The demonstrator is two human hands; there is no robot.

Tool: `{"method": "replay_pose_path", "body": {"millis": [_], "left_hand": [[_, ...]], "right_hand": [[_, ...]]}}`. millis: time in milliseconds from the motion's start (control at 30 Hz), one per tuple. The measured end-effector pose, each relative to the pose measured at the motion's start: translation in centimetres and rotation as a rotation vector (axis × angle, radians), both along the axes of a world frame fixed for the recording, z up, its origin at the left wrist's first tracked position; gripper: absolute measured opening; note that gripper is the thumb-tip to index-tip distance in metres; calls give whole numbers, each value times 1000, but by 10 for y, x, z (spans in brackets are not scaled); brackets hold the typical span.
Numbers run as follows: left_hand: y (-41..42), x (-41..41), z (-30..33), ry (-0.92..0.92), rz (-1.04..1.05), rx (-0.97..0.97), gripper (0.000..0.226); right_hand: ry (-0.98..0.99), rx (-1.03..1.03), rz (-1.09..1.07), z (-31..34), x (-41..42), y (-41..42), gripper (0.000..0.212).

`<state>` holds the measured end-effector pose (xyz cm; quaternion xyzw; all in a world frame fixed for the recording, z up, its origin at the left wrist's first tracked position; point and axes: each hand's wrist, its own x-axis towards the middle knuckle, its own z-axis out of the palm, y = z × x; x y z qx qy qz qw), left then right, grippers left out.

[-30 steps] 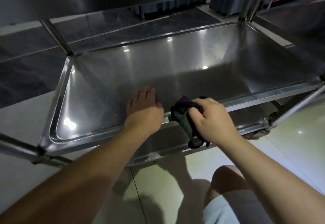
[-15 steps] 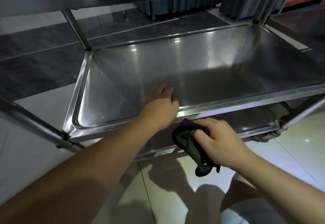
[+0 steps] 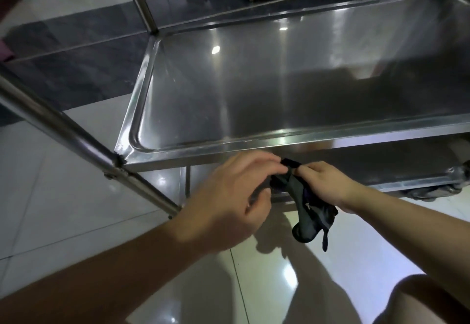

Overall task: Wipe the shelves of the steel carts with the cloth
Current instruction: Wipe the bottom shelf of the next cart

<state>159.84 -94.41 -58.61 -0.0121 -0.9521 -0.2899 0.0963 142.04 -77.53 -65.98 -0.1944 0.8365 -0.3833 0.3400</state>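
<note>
No legible txt, labels, brands or nos. anywhere in view.

Commercial kitchen or canteen: steel cart point(image 3: 203, 145), tiled floor point(image 3: 50, 196)

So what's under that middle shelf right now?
Under the middle shelf a lower shelf shows, apparently bare. Both hands, left hand and right hand, and the cloth cover its near left part.

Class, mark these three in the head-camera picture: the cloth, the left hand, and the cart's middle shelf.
cloth point(image 3: 309, 218): head view, on the hanging dark bunch.
left hand point(image 3: 229, 204): head view, on the back of the hand.
middle shelf point(image 3: 254, 143): head view, on its near rim.
</note>
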Motion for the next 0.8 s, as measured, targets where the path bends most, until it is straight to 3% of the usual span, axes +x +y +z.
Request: {"method": "replay_pose_path", "body": {"millis": [133,233,367,567,800], "left_hand": [[-17,17,-47,-34,-122,-120,40],[-36,27,-85,-143,-89,-125,38],[-54,36,-137,-149,-6,-117,37],[-69,61,-186,-221,222,44,35],[-94,103,-213,-311,583,258,22]], "right_hand": [[-11,90,-47,-22,-8,-15,45],[-11,88,-70,-36,-10,-28,38],[39,85,-74,-61,-6,-50,38],[172,-34,-37,-89,19,-96,31],[424,26,91,-120,56,-136,37]]}}
